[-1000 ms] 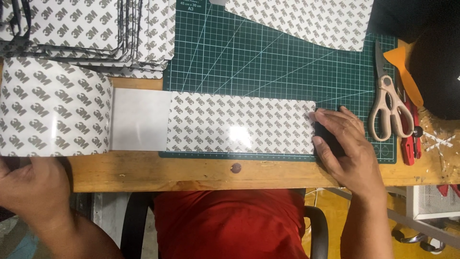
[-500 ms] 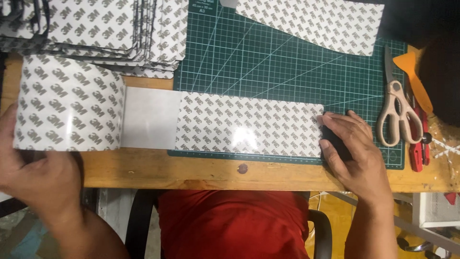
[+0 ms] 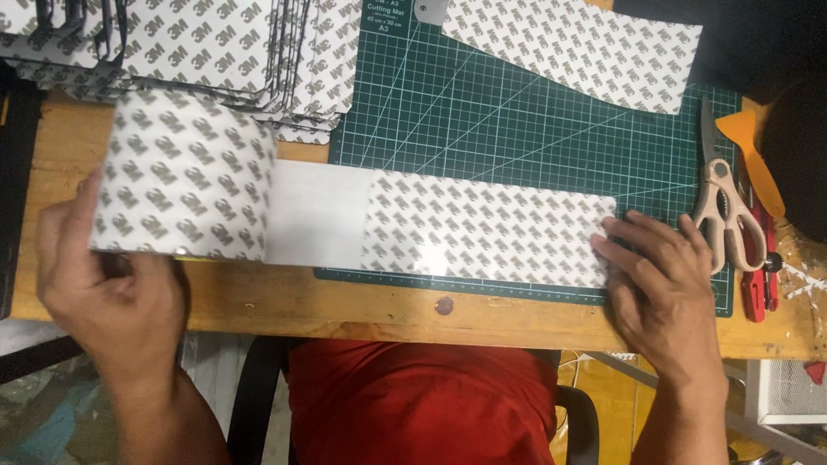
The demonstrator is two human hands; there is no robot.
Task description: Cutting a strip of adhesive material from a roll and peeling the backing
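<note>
a wooden table (image 3: pixel 362 303) carries a green cutting mat (image 3: pixel 517 120). your left hand (image 3: pixel 108 288) curls around a wide patterned tape roll (image 3: pixel 185 176) just left of the mat. its unrolled strip (image 3: pixel 487 228) lies across the mat's near edge, your right hand (image 3: pixel 663 280) pressing flat, fingers spread, on its end. scissors (image 3: pixel 724 211) lie on the mat's right edge.

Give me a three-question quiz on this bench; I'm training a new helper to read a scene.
1. True or false: the left hand grips the wide patterned tape roll.
2. What does the right hand press down?
A. scissors
B. the unrolled strip's end
C. the stack of cut sheets
3. Name the surface under the unrolled strip.

Key: 1 true. 2 B. 3 the green cutting mat. The scissors lie untouched beside the right hand.
</note>
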